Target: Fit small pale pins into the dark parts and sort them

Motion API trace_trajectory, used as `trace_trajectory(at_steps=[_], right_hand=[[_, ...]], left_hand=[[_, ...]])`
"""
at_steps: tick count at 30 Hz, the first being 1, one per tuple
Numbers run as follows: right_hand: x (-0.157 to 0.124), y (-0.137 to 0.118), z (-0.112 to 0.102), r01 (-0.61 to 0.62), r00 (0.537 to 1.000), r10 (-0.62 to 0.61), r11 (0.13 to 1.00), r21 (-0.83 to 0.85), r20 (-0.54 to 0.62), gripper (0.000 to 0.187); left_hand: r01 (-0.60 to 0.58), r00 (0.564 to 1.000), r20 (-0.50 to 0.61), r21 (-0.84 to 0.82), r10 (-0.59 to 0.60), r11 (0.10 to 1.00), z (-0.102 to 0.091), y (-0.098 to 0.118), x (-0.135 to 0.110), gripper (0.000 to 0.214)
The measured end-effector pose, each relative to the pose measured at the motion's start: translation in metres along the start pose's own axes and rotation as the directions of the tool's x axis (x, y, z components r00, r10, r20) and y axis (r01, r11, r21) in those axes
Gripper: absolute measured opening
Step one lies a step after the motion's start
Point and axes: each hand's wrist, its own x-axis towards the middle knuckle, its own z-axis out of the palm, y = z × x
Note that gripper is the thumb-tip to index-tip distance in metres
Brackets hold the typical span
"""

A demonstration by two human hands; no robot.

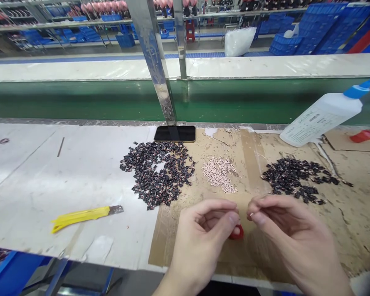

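My left hand (200, 242) and right hand (296, 234) pinch narrow beside a red plastic piece (237, 232); any held item cannot be confirmed.

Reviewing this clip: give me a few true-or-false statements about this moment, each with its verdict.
1. The yellow utility knife lies on the white tabletop, left of the hands. True.
2. The black smartphone stands upright. False: it lies flat near the table's far edge.
3. The pale pile of small pieces sits between two dark piles. True.
4. The right hand grips the white squeeze bottle. False: the bottle rests tilted on the cardboard sheet beyond that hand, and neither hand touches it.
5. The left hand is bare, and a red object sits on the cardboard sheet just by its fingers. True.
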Motion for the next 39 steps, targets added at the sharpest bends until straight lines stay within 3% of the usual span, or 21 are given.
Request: trace_trajectory(at_steps=[4,8,19,23,28,35,39], right_hand=[[-0.006,-0.003,0.003,0.148,0.989,-0.148,0.985,-0.088,0.0,0.022],[-0.009,-0.001,0.001,0.235,0.972,-0.229,0.963,-0.133,0.057,0.03],[-0.007,-0.002,-0.006,0.201,0.971,-0.17,0.961,-0.191,0.168,0.024],[-0.002,-0.008,-0.011,0.201,0.943,-0.12,0.949,-0.243,0.311,0.01],[-0.001,-0.011,-0.013,0.267,0.911,-0.132,0.911,-0.316,0.391,0.01],[-0.021,0.002,-0.018,0.246,0.922,-0.113,0.91,-0.334,0.37,0.013],[-0.036,0.018,-0.032,0.203,0.957,-0.079,0.871,-0.448,0.28,0.012]], left_hand=[[0.109,0.993,0.043,0.041,-0.11,0.993,0.005,0.005,-0.002,0.008],[0.136,0.982,0.121,0.076,-0.144,0.988,0.004,0.009,-0.003,0.006],[-0.1,0.962,0.273,0.411,-0.018,0.906,-0.012,0.019,-0.006,0.013],[-0.105,0.968,0.252,0.457,-0.015,0.883,-0.012,0.023,-0.008,0.014],[-0.112,0.967,0.254,0.533,-0.033,0.839,-0.012,0.027,-0.01,0.017],[-0.174,0.952,0.305,0.575,-0.012,0.799,-0.016,0.018,-0.012,0.016],[-0.09,0.991,0.13,0.462,0.033,0.883,-0.03,0.007,-0.013,0.011]])
